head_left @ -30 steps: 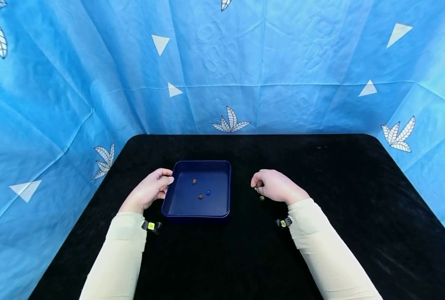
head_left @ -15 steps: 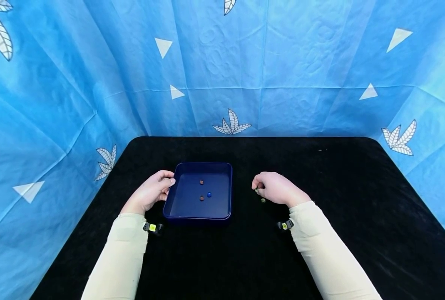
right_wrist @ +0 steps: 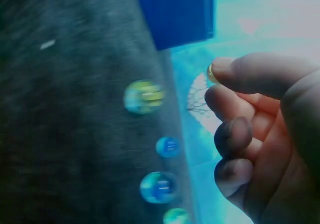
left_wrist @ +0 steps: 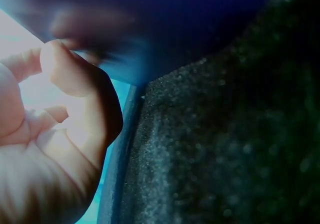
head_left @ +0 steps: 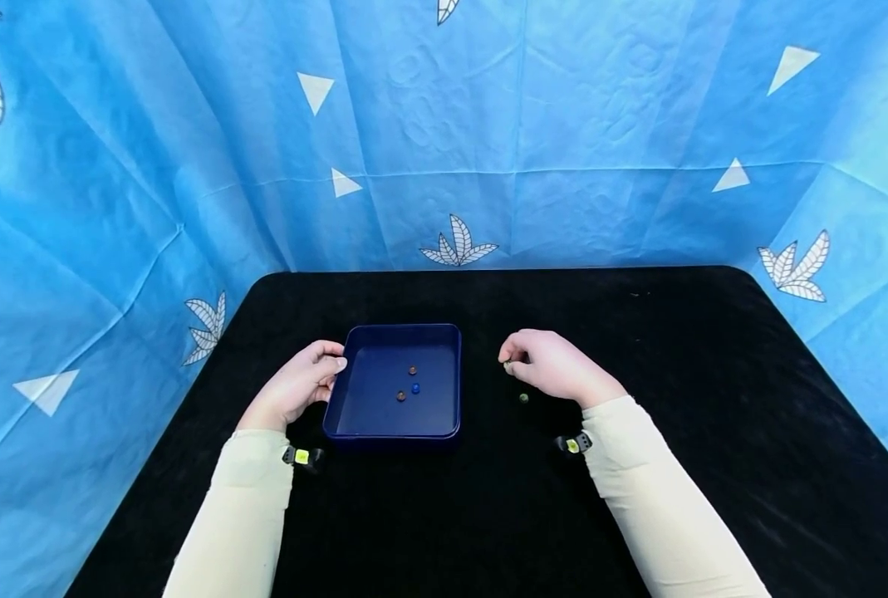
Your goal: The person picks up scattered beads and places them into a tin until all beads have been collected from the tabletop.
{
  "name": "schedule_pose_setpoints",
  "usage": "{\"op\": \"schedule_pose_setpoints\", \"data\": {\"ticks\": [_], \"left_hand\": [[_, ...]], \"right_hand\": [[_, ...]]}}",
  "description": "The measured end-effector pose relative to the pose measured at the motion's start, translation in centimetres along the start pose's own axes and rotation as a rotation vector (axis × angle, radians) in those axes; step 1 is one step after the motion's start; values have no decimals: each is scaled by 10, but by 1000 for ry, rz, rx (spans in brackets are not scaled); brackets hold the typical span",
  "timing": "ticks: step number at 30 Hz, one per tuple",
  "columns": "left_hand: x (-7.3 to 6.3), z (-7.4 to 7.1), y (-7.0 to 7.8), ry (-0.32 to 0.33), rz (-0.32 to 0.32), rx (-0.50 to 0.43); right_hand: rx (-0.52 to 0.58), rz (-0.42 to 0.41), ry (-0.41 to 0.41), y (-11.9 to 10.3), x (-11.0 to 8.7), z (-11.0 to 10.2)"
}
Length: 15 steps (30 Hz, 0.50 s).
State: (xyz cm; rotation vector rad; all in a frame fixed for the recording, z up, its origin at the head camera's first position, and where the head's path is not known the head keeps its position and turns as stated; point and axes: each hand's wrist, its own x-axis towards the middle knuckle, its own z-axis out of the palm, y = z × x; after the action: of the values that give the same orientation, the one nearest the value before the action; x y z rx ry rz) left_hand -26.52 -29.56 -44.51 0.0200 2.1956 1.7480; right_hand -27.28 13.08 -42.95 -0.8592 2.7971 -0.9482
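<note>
My left hand grips the left rim of a square dark blue tray, thumb on the rim. In the left wrist view the tray is blurred above the curled fingers. Two brown marbles and a blue marble lie inside, close together. To the right of the tray, my right hand pinches a small yellowish marble between thumb and forefinger, off the table. Beneath that hand a green marble lies on the black cloth.
In the right wrist view several more marbles, among them a yellow-green marble and a blue marble, lie on the black table. A blue patterned curtain hangs behind and at both sides. White specks dot the far right.
My right hand has risen slightly from the cloth with the marble between its fingertips. In the tray the far brown marble has rolled right, nearer the blue one. My left hand keeps its grip.
</note>
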Motion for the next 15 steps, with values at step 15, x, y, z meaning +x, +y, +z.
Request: {"op": "schedule_pose_setpoints", "data": {"ticks": [15], "left_hand": [[0,1,-2,9,11,-4]], "right_hand": [[29,-22,45,-30,-4,-13]]}}
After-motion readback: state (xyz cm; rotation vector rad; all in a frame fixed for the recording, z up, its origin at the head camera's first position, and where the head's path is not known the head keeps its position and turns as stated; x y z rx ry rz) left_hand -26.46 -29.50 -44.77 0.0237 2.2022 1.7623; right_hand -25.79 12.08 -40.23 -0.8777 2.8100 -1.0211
